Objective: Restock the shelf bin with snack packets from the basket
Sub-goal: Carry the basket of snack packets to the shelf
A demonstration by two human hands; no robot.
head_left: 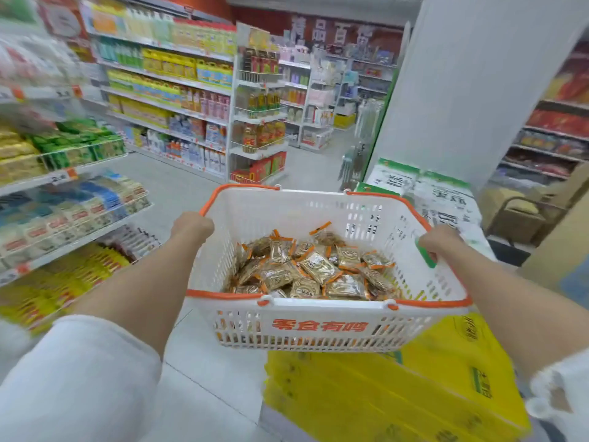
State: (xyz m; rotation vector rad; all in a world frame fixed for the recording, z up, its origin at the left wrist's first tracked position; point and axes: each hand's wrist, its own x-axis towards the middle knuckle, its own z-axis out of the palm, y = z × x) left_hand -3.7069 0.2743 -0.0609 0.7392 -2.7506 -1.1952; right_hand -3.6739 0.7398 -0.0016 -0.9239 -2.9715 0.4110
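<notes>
Orange-rimmed white plastic basket [318, 328] held up at centre, over stacked yellow cartons [414, 393] near right. Left hand [191, 226] clenched on the far end of the left rim; right hand [441, 240] curled round the right rim. Gold-and-orange snack packets [315, 267] heaped loose in the bottom, well below the rim. Stocked shelves [63, 199] close along the left, edges jutting toward the left forearm. Open grey floor [191, 173] beyond the far rim, running between shelves and white pillar [478, 90].
</notes>
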